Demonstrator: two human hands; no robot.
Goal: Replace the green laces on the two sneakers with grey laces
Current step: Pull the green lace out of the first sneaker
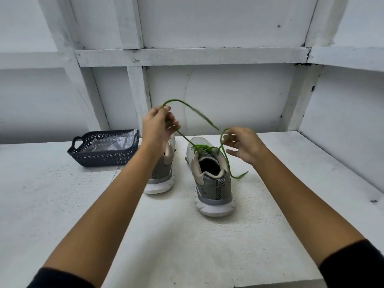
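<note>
White-painted board walls are backing a white table [62, 194], on which two sneakers are standing side by side, heels toward the person and toes pointing away.

The right-side sneaker [214, 183] is carrying the green lace [202, 148], which is crossing only its front eyelets. One strand is running up and leftward from there to the left hand [160, 123], which is raised above the left-side sneaker [162, 175] and pinching the lace, with the free end arcing over to the right. The other strand is rising to the right hand [241, 144], which is pinching it between thumb and forefinger while its tail is trailing down beside the shoe onto the table.

The right hand is sitting lower and nearer the eyelets, so in my judgement it is better placed to draw out the remaining crossings, pulling back along the shoe's length.

A dark basket [83, 156] at the left is holding a clear plastic bag [112, 142]; whether grey laces are lying inside cannot be determined. The left forearm is hiding the left-side sneaker's lacing.
</note>
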